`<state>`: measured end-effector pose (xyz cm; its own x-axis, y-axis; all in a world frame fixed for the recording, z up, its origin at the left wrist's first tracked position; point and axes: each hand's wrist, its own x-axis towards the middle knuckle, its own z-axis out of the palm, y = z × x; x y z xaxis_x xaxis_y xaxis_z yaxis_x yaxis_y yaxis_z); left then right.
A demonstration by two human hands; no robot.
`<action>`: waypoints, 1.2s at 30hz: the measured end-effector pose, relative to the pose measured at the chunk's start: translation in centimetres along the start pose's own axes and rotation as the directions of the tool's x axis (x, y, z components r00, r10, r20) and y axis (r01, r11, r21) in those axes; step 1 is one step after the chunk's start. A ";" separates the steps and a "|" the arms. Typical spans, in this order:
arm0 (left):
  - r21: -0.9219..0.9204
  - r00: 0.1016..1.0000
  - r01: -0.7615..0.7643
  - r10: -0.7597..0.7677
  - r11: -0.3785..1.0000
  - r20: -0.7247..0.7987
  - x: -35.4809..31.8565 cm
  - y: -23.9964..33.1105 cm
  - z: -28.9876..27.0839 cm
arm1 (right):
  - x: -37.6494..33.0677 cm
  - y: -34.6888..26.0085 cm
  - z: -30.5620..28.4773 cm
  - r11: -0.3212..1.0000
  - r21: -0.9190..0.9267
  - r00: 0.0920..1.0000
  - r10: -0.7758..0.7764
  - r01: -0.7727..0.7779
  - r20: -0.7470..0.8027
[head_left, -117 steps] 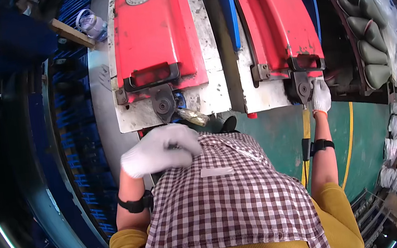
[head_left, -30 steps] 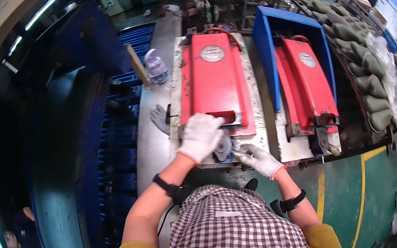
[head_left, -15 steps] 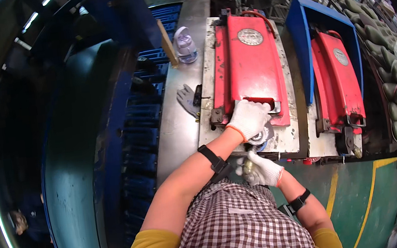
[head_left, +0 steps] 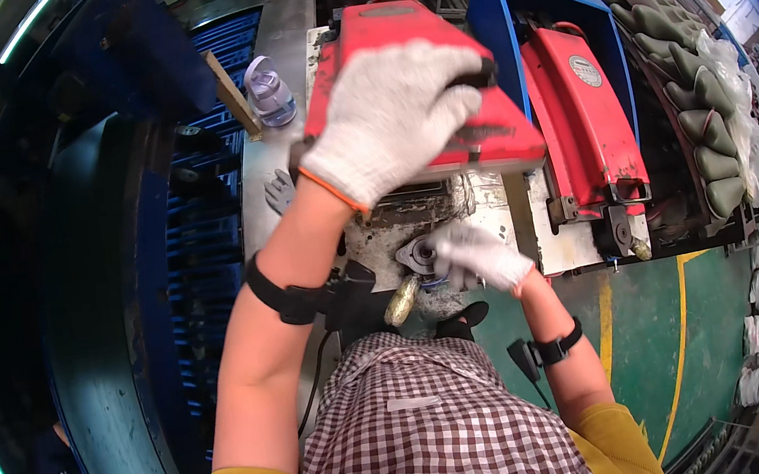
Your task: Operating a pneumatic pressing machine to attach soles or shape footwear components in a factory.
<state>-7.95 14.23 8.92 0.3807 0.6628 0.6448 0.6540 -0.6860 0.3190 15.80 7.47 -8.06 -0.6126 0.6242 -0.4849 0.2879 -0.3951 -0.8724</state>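
My left hand (head_left: pixel 397 115), in a white knit glove with an orange cuff, is raised over a red machine lid (head_left: pixel 493 116). Its fingers are closed round a dark handle (head_left: pixel 477 76) at the lid's near end. The lid is tilted up, showing a dark slot and the pale, worn machine base (head_left: pixel 370 238) beneath. My right hand (head_left: pixel 478 257), gloved alike, is smeared by motion beside a round metal flange (head_left: pixel 418 256) at the base's front. Just left of it, a worn brass-coloured lever grip (head_left: pixel 401 301) slants toward me, apart from the hand.
A second red machine (head_left: pixel 583 105) stands right under a blue hood (head_left: pixel 493 40). At left are a clear bottle (head_left: pixel 270 93), a grey glove (head_left: pixel 279 193) and blue slatted rollers (head_left: pixel 202 203). Olive moulded pads (head_left: pixel 713 145) line a rack at far right.
My left hand has risen, and the red lid has swung up with it. My right hand has let go of the brass lever grip and moved up by the flange. The view has shifted.
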 end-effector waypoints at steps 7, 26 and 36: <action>0.469 0.960 -0.133 0.230 0.873 -0.157 5.1 -0.8 -4.2 | 14.0 -3.7 -0.8 0.787 -0.617 0.638 -0.469 -0.014 -0.611; -0.948 0.430 0.318 -0.890 -0.008 0.152 -23.2 -1.2 1.0 | 4.8 -0.3 0.8 0.663 0.558 0.864 -0.324 0.499 -0.386; -0.899 0.497 0.136 -0.756 -0.416 0.425 -24.6 3.6 3.2 | 2.3 -1.1 9.4 0.718 0.621 0.940 -0.328 0.314 -0.096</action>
<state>-12.88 -3.65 -8.01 -0.0273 0.9761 -0.2157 -0.8082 0.1054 0.5794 7.12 2.98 -7.63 -0.5998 0.7807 -0.1752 -0.4430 -0.5064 -0.7398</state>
